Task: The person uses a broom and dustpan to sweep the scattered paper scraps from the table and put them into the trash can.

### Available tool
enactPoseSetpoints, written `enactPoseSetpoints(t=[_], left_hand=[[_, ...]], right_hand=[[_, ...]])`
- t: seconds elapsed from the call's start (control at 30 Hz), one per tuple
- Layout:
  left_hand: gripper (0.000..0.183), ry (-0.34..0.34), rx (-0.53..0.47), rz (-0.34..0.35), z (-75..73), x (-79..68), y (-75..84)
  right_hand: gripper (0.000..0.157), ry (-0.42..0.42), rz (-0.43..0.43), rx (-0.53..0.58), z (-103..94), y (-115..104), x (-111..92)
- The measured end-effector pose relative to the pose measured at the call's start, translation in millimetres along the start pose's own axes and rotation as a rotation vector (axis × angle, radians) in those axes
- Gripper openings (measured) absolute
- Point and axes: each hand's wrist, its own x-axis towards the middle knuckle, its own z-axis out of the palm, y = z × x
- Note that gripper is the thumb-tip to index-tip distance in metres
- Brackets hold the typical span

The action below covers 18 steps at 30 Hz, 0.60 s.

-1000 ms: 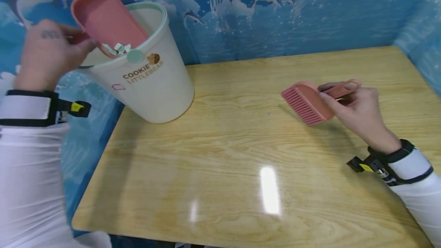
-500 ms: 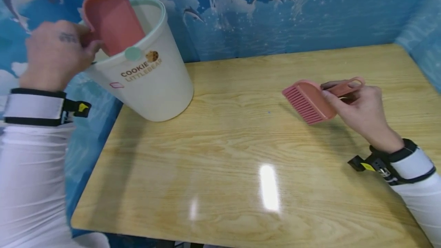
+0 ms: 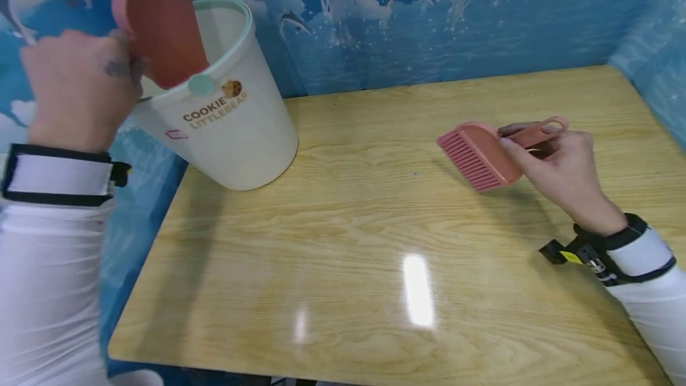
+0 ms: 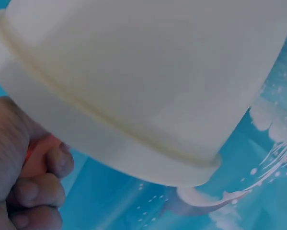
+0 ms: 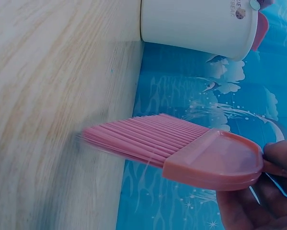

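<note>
My left hand [image 3: 80, 85] grips the handle of a pink dustpan [image 3: 167, 28], which is tipped steeply over the mouth of a white bin [image 3: 236, 136]. The pan's front edge dips inside the rim, and no scraps show on it. In the left wrist view, curled fingers [image 4: 40, 194] wrap the handle just beside the bin's rim [image 4: 109, 139]. Over on the right, my right hand [image 3: 563, 174] holds a pink hand brush [image 3: 482, 156] by its handle, bristles angled down toward the tabletop. The right wrist view shows the bristles [image 5: 138, 139] close to the wood.
The bin, lettered "COOKIE LITTLEBEAR", stands at the back left corner of the wooden table [image 3: 343, 243]. A wall covering [image 3: 364, 28] with dolphins and clouds rises behind the table. One tiny blue speck [image 3: 415, 174] lies on the wood.
The dustpan has tilted much more steeply into the bin as the left hand turned over. Pale scraps on the pan one second ago are gone from sight. Right hand and brush stay nearly still.
</note>
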Motion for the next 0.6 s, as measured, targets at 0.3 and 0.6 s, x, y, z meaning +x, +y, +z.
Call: enactPoseSetpoints(t=[0.3,0.6], left_hand=[[0.041,0.293,-0.007,-0.080,-12.8,-7.2,17.3],[0.055,0.474,-0.190,-0.100,-20.0,-9.1,39.2]], right_hand=[[0.021,-0.009,0.019,0.007,-3.0,-0.3,-1.5],[0.017,-0.005,0.029,0.004,-3.3,-1.8,-2.6]])
